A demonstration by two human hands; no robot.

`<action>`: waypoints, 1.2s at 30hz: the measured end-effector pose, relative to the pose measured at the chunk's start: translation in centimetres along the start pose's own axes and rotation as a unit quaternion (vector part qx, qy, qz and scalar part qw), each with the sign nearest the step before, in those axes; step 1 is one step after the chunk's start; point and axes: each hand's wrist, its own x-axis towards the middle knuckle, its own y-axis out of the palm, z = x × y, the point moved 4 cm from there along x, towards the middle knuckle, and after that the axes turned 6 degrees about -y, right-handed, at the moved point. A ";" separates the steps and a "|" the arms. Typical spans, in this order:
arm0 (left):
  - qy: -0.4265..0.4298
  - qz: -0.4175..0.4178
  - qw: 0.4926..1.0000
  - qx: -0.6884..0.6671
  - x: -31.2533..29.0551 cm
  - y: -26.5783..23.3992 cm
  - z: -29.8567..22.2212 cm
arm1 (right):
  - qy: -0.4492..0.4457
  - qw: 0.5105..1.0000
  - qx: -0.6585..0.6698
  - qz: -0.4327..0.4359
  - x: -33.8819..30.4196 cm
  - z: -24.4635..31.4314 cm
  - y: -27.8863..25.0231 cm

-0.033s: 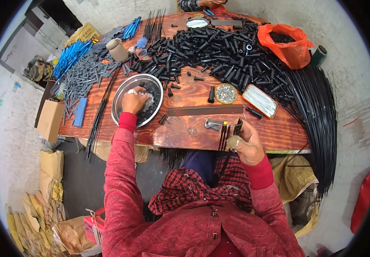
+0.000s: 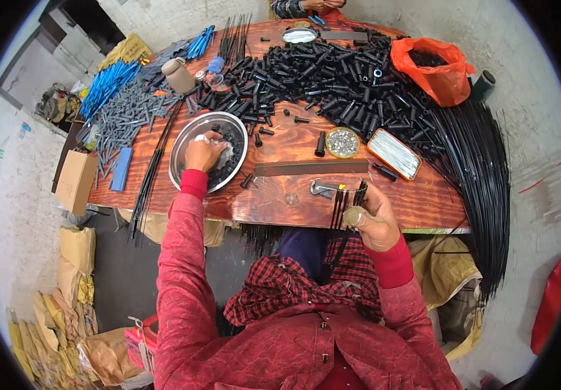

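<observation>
The person's left hand point(image 2: 204, 154) reaches into a round metal bowl point(image 2: 183, 144) that sits on the near left part of the wooden table point(image 2: 293, 185); its fingers curl down among the small black caps point(image 2: 228, 156) that fill the bowl, though whether any cap is actually pinched cannot be told. The right hand point(image 2: 375, 218) is closed around a bundle of thin black rods point(image 2: 340, 205), held roughly upright at the table's near edge, well to the right of the bowl.

Just right of the bowl lies a long flat metal strip point(image 2: 310, 168), and below that strip a small metal clip point(image 2: 323, 188). Beyond the strip, farther from the bowl, sit a small round dish of silvery bits point(image 2: 342, 142) and an oblong orange-rimmed tin point(image 2: 394, 154). A big heap of black tubes point(image 2: 332, 78) spreads behind the bowl to its right, with an orange plastic bag point(image 2: 433, 68) past it. A thick sheaf of long black rods point(image 2: 482, 175) curves along the far right edge. Left of the bowl are grey sticks point(image 2: 124, 117), blue sticks point(image 2: 108, 84) and a cardboard box point(image 2: 76, 181)
</observation>
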 end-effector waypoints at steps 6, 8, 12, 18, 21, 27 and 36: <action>0.000 0.008 1.000 -0.003 -0.5 0.0 0.2 | 0.003 1.000 -0.021 0.004 -0.7 0.3 1.0; -0.057 0.023 0.998 -0.027 -0.8 -0.5 0.4 | -0.001 1.000 -0.020 0.006 -0.8 0.2 1.1; -0.036 0.023 0.997 -0.071 -1.3 -1.7 -0.4 | -0.015 1.000 -0.024 0.007 -1.0 0.5 1.8; -0.173 0.220 0.819 -0.502 -3.0 -3.4 -3.6 | -0.002 0.999 -0.019 0.032 -0.7 0.7 2.6; -0.084 0.330 0.714 -0.612 -5.9 -6.3 -10.7 | 0.009 1.000 -0.026 0.005 -0.5 0.4 2.6; -0.012 0.413 0.693 -0.591 -10.6 -8.9 -19.0 | 0.014 0.999 -0.040 0.004 -0.5 0.3 3.6; -0.050 0.461 0.534 -0.707 -10.9 -10.2 -20.6 | 0.007 0.999 -0.033 0.003 -0.5 0.1 3.6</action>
